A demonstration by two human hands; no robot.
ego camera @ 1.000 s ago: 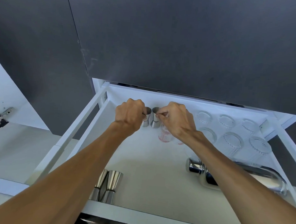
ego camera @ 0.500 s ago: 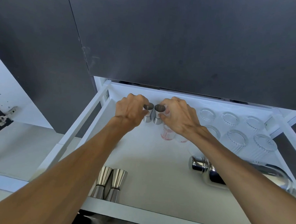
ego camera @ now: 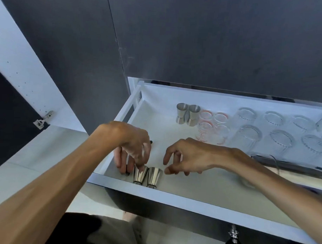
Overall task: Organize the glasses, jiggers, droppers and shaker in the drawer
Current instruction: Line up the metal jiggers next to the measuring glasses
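Note:
In the open white drawer, two steel jiggers stand side by side at the near front edge. My left hand hangs over the left one, fingers spread downward and fingertips at its rim. My right hand hovers just right of the pair, fingers curled apart and holding nothing. Two more jiggers stand at the back. Beside them are red-marked measuring glasses, then several ribbed clear glasses. The shaker lies behind my right forearm, mostly hidden. A dark slim item pokes out under my left hand.
Dark cabinet fronts rise behind the drawer. A white open cabinet door with a hinge stands at the left. A metal knob sticks out below the drawer front. The drawer's middle floor is bare.
Both hands let go of the two back jiggers and drew back to the front pair. The view tilted down, so the drawer front now shows.

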